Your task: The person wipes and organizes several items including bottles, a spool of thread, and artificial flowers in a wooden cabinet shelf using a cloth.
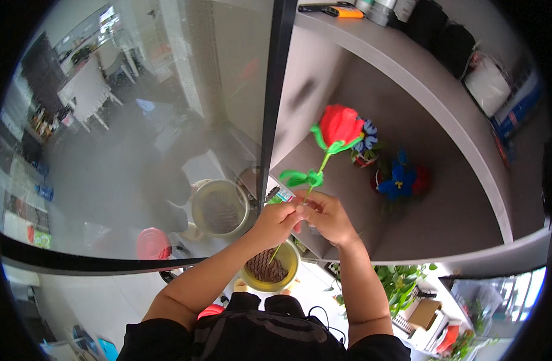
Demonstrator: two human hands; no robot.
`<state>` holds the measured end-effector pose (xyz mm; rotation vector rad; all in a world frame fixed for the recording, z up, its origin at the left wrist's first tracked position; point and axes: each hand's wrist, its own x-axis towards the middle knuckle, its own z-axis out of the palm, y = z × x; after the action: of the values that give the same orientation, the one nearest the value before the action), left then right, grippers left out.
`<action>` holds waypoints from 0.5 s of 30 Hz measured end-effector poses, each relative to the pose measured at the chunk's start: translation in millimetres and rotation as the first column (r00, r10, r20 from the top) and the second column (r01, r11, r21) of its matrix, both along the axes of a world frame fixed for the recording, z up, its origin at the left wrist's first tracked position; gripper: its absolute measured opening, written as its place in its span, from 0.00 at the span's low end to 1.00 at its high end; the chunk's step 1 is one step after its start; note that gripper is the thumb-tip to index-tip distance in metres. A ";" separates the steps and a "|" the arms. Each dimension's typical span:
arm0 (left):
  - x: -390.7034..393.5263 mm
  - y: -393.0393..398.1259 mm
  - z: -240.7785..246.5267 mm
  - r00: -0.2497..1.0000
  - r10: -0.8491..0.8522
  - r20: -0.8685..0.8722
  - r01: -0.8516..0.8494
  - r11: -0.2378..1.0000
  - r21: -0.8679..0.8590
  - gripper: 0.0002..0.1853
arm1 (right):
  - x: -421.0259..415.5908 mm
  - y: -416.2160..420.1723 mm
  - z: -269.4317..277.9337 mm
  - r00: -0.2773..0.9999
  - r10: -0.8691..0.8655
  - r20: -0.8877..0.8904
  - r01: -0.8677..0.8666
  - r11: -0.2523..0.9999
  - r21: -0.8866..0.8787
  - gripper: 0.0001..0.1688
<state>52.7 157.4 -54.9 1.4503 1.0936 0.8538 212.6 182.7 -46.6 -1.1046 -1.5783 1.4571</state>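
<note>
A red artificial rose (340, 125), fuzzy like chenille stem craft, stands tilted above my hands. Green sepals cup its head, and a green leaf (298, 178) is wound round the thin stem. My left hand (276, 222) pinches the stem, its fingers close against those of my right hand (328, 217), which also grips it. The stem's lower end shows below, over a yellow basin (295, 270) holding a brown wavy-patterned cloth (264, 266). Behind the rose, blue craft flowers (368, 135) and a larger blue flower (397, 181) with red parts sit in a cabinet compartment (443, 198).
At left, a glass door (122, 180) with a black frame (276, 90) reflects the room and basin. The curved shelf (393, 67) above carries an orange-and-black object (344, 11) and containers. Leafy plants (395, 284) and a cardboard box (425, 313) are at lower right.
</note>
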 end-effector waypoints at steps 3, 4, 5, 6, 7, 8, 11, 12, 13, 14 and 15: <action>17.7 22.8 14.1 0.994 0.100 -0.033 -0.096 0.989 0.109 0.11 | 7.3 24.1 16.0 0.999 -0.018 0.042 0.018 1.000 0.000 0.12; 25.1 30.6 20.0 0.991 0.137 -0.006 -0.136 0.984 0.119 0.10 | 10.8 34.0 25.5 0.993 -0.056 0.106 0.048 0.996 0.076 0.11; 32.5 36.6 23.2 0.985 0.173 0.021 -0.174 0.976 0.128 0.09 | 14.6 43.9 34.9 0.981 -0.099 0.165 0.074 0.985 0.153 0.11; 37.8 43.2 19.7 0.971 0.219 0.096 -0.231 0.963 0.136 0.11 | 17.6 56.0 43.5 0.984 -0.130 0.124 0.115 0.986 0.118 0.10; 39.4 46.5 14.0 0.966 0.246 0.081 -0.257 0.951 0.174 0.13 | 21.2 66.3 51.4 0.982 -0.167 0.086 0.160 0.984 0.083 0.09; 41.0 49.8 6.3 0.960 0.272 0.067 -0.281 0.936 0.211 0.14 | 24.0 76.1 55.0 0.979 -0.195 0.052 0.193 0.980 0.037 0.09; 45.8 55.2 -20.7 0.933 0.360 0.003 -0.334 0.862 0.382 0.18 | 37.3 100.8 67.0 0.958 -0.258 0.126 0.250 0.965 0.074 0.10; 45.9 55.8 -27.0 0.918 0.395 -0.020 -0.346 0.825 0.447 0.19 | 39.6 108.6 68.6 0.941 -0.312 0.131 0.300 0.948 0.103 0.10; 46.1 57.4 -33.4 0.919 0.392 -0.048 -0.337 0.841 0.423 0.19 | 41.0 115.8 69.3 0.921 -0.366 0.134 0.350 0.927 0.132 0.11; 46.1 59.1 -40.2 0.919 0.387 -0.077 -0.328 0.857 0.398 0.19 | 42.4 122.8 69.4 0.898 -0.419 0.136 0.398 0.904 0.160 0.11; 45.9 61.6 -44.8 0.919 0.381 -0.103 -0.319 0.870 0.376 0.20 | 44.4 130.6 67.4 0.888 -0.436 0.147 0.406 0.892 0.198 0.11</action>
<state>98.6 218.9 -99.7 1.6717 1.4208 1.2508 257.0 313.3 20.9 -1.4163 -1.4323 0.9397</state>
